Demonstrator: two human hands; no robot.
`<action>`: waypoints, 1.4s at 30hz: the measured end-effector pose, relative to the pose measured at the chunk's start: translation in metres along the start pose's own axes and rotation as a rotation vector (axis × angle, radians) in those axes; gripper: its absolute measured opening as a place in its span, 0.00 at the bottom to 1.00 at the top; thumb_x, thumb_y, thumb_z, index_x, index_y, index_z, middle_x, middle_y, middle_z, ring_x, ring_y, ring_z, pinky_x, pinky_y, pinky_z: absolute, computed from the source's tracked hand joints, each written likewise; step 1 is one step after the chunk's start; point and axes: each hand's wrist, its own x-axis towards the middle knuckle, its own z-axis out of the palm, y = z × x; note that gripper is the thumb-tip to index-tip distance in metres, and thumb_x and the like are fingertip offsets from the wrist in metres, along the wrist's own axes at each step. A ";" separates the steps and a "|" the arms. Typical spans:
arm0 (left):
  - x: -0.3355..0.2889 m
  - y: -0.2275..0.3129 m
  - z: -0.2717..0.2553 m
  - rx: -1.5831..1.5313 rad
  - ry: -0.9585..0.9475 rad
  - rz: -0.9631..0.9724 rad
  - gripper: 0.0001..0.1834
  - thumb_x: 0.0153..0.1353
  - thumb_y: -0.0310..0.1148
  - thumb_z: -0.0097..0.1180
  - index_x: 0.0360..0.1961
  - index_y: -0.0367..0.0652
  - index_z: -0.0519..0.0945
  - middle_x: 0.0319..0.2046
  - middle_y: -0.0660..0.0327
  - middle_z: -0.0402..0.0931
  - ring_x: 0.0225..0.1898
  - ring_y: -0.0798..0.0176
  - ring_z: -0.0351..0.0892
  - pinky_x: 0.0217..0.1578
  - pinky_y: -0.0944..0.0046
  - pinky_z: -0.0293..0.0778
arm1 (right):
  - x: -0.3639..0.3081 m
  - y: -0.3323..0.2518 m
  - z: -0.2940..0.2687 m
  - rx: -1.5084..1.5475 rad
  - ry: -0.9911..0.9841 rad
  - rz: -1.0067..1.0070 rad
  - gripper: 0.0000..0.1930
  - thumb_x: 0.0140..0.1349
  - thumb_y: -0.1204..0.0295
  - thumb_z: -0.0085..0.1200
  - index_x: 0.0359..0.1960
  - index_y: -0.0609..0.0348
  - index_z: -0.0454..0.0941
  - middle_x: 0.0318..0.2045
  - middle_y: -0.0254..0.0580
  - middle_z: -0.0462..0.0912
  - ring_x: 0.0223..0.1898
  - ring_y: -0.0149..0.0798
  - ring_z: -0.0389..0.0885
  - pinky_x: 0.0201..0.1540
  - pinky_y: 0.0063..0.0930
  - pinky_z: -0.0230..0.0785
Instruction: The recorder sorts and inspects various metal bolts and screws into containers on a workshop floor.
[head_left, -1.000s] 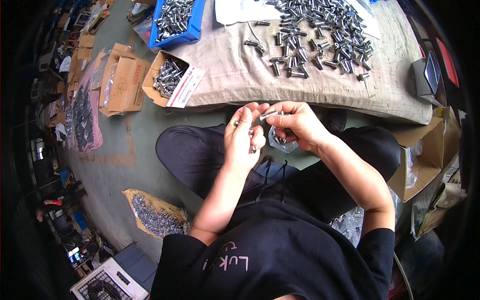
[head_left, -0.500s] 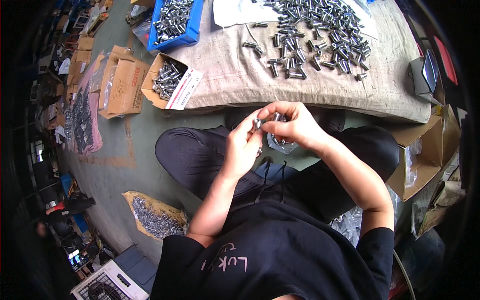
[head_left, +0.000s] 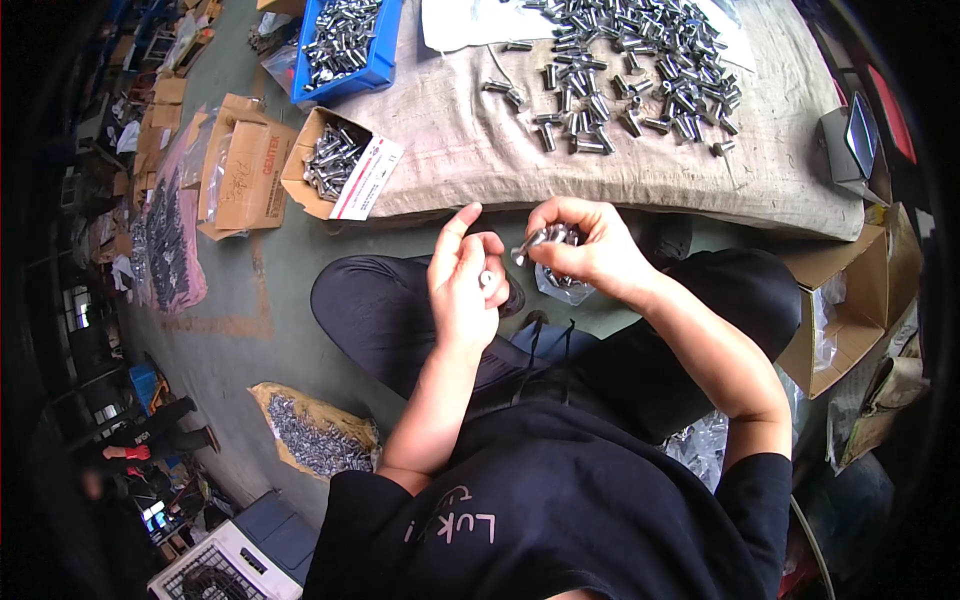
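Observation:
My right hand (head_left: 588, 248) pinches a silver bolt (head_left: 531, 243) together with a small clear plastic bag (head_left: 560, 288) that hangs below the fingers. My left hand (head_left: 466, 283) is raised beside it, index finger up, with a small silver nut (head_left: 486, 279) between thumb and fingers. The two hands are a short gap apart above my crossed legs in black trousers. Ahead lies a burlap sack cloth (head_left: 470, 150) strewn with several loose silver bolts (head_left: 620, 70).
A blue bin (head_left: 385, 45) of bolts and an open cardboard box (head_left: 320, 165) of bolts stand at the cloth's left. More cardboard boxes (head_left: 245, 175) lie farther left. A bag of screws (head_left: 315, 440) lies on the floor. An open carton (head_left: 840, 300) stands at right.
My hands have drawn slightly apart. The left hand has opened its fingers and lifted the index finger; the right hand still holds the bolt and bag.

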 end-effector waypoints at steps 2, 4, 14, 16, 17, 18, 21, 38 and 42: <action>0.002 0.001 0.012 0.073 0.095 0.015 0.16 0.63 0.27 0.41 0.53 0.42 0.65 0.29 0.65 0.69 0.16 0.81 0.58 0.11 0.80 0.52 | -0.001 0.009 0.005 0.008 -0.062 -0.006 0.06 0.48 0.76 0.56 0.29 0.58 0.74 0.22 0.25 0.73 0.24 0.17 0.67 0.27 0.12 0.60; 0.005 -0.005 0.016 0.127 0.114 0.083 0.16 0.63 0.26 0.40 0.52 0.42 0.65 0.30 0.66 0.68 0.18 0.81 0.59 0.13 0.81 0.53 | -0.001 0.009 0.010 0.064 -0.088 0.012 0.06 0.48 0.76 0.56 0.29 0.58 0.74 0.21 0.24 0.72 0.23 0.17 0.66 0.26 0.13 0.60; 0.021 -0.023 0.027 0.016 0.178 0.122 0.15 0.62 0.25 0.40 0.51 0.38 0.66 0.35 0.62 0.69 0.34 0.73 0.66 0.37 0.74 0.66 | -0.002 0.015 0.012 0.012 0.004 -0.019 0.06 0.48 0.74 0.57 0.28 0.60 0.74 0.22 0.27 0.73 0.27 0.19 0.67 0.31 0.16 0.62; 0.021 -0.020 0.032 -0.083 0.183 0.031 0.16 0.62 0.25 0.41 0.52 0.37 0.66 0.37 0.59 0.70 0.37 0.70 0.68 0.41 0.71 0.68 | 0.000 0.023 0.011 -0.085 0.052 -0.153 0.10 0.48 0.72 0.59 0.32 0.61 0.75 0.23 0.32 0.75 0.27 0.24 0.71 0.32 0.20 0.65; 0.021 -0.018 0.033 -0.118 0.163 -0.022 0.16 0.63 0.27 0.41 0.52 0.35 0.65 0.40 0.55 0.70 0.40 0.66 0.69 0.44 0.67 0.68 | 0.000 0.025 0.011 -0.084 0.051 -0.154 0.10 0.48 0.72 0.59 0.32 0.61 0.75 0.23 0.32 0.75 0.27 0.24 0.71 0.32 0.20 0.65; 0.021 -0.017 0.032 -0.153 0.142 -0.075 0.17 0.63 0.29 0.41 0.52 0.34 0.65 0.44 0.52 0.71 0.44 0.63 0.70 0.46 0.64 0.68 | 0.001 0.026 0.010 -0.191 0.048 -0.262 0.11 0.48 0.72 0.59 0.34 0.61 0.75 0.24 0.36 0.76 0.28 0.28 0.73 0.34 0.22 0.66; 0.020 -0.019 0.027 -0.216 0.080 -0.114 0.20 0.65 0.33 0.37 0.54 0.32 0.62 0.50 0.46 0.66 0.50 0.55 0.67 0.51 0.58 0.65 | 0.003 0.023 0.007 -0.420 0.019 -0.423 0.12 0.50 0.72 0.59 0.36 0.61 0.75 0.28 0.38 0.78 0.31 0.28 0.74 0.36 0.24 0.67; 0.018 -0.034 0.038 -0.681 -0.401 -0.314 0.30 0.60 0.54 0.36 0.52 0.39 0.66 0.51 0.56 0.66 0.55 0.59 0.62 0.57 0.57 0.56 | 0.007 0.018 0.017 -0.918 0.148 -0.761 0.12 0.46 0.70 0.57 0.33 0.59 0.74 0.31 0.40 0.75 0.39 0.45 0.71 0.43 0.37 0.61; 0.015 -0.027 0.034 -0.605 -0.136 -0.386 0.26 0.61 0.49 0.38 0.51 0.40 0.66 0.49 0.57 0.67 0.54 0.61 0.63 0.56 0.60 0.58 | 0.008 0.007 0.013 -0.954 0.243 -0.847 0.11 0.44 0.67 0.57 0.30 0.55 0.76 0.33 0.38 0.74 0.40 0.43 0.69 0.46 0.35 0.57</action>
